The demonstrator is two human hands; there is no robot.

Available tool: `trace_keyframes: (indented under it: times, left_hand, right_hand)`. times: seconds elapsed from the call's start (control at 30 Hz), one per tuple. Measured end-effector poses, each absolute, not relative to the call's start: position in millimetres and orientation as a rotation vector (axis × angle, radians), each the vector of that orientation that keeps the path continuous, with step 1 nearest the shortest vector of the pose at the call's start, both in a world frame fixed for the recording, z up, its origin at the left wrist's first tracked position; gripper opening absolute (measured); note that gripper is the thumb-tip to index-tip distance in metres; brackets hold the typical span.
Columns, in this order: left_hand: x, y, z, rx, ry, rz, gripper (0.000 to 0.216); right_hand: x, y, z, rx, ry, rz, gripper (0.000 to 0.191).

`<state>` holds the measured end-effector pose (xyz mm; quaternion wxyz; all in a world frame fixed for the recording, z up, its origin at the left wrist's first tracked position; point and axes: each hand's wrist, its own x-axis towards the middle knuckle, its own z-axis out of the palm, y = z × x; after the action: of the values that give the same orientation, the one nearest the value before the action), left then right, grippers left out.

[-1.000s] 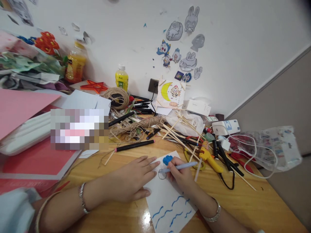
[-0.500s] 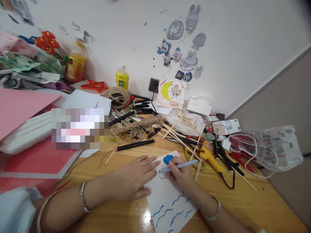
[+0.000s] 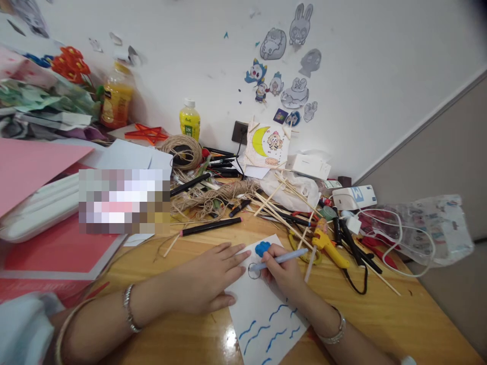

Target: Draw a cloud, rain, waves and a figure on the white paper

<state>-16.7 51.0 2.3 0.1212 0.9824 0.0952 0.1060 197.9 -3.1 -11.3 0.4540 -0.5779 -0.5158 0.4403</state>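
A white sheet of paper point(image 3: 262, 304) lies aslant on the wooden table, with blue wavy lines on its lower part. Near its top are a filled blue shape point(image 3: 262, 248) and, just below, a thin dark circle outline point(image 3: 254, 271). My right hand point(image 3: 283, 271) is closed around a light blue pen point(image 3: 291, 256), whose tip is at the circle. Flat across the paper's left edge lies my left hand point(image 3: 215, 276), fingers stretched out and slightly apart.
Right of the paper is a yellow glue gun point(image 3: 329, 246) with a black cord. Wooden sticks point(image 3: 279, 220), twine point(image 3: 228, 195) and black markers point(image 3: 211, 226) crowd the back. Red and pink paper point(image 3: 49, 253) is at left. A yellow-green bottle point(image 3: 189, 120) stands by the wall.
The whole view has shifted very slightly. Both hands keep nearly the same place on the paper, and the pen is still at the circle.
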Motion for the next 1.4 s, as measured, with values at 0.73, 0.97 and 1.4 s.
trace_keyframes:
  times: [0.73,0.97,1.4]
  left_hand:
    - [-16.1,51.2,4.3,2.91,0.284,0.255,0.045]
    - [-17.4,51.0,1.6,2.881,0.287,0.307,0.042]
    - [-17.1,51.1,0.7,2.896,0.291,0.283,0.042]
  right_hand:
    - [198.8,-3.0,-10.5,-1.435,-1.276,1.103,0.035]
    - [198.2,-2.5,-8.9,-1.459,-1.251,1.12,0.035]
    - [198.3,-2.7,-7.6,-1.444,-1.261,1.124,0.033]
